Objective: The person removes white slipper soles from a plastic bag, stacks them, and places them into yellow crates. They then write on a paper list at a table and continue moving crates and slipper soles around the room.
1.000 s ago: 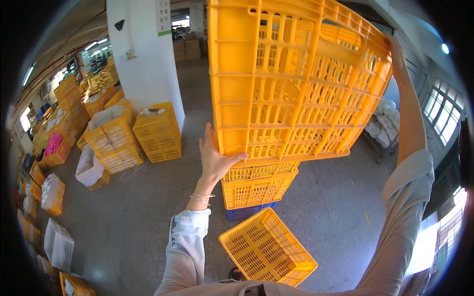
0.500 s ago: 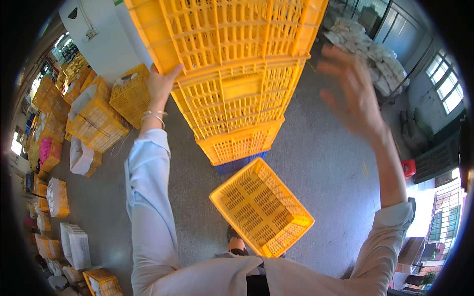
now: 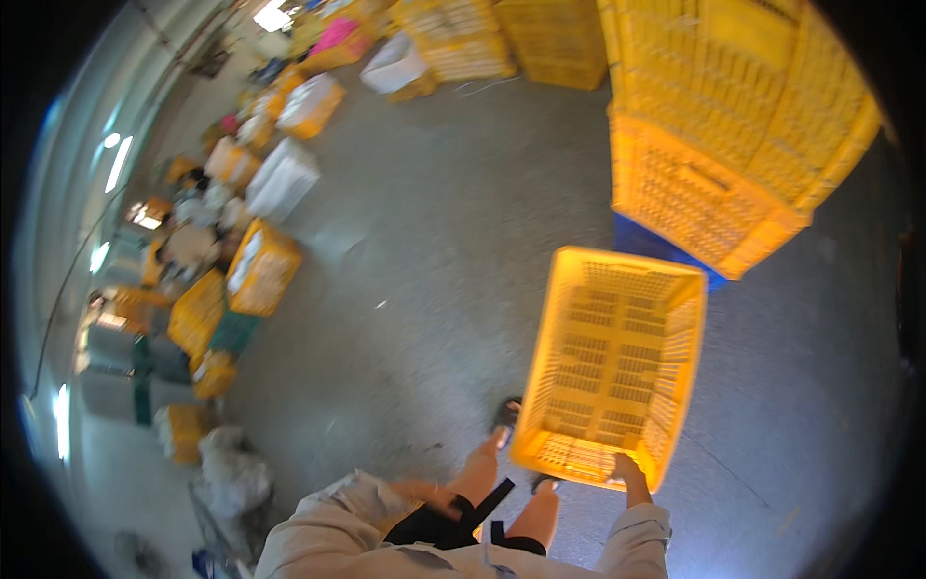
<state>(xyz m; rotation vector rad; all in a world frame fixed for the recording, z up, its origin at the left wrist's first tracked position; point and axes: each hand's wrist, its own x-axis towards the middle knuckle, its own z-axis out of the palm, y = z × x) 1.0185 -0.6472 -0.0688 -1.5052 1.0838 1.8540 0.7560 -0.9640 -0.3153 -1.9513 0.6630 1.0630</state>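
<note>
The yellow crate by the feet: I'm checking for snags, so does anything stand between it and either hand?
Nothing visible blocks the right hand, at the near rim of the yellow crate. In the picture, the left leg shows between the blurred left hand and it.

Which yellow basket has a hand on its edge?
The basket beside the feet, open top facing up: the right hand is on its near rim. No hand touches the stacked baskets.
</note>
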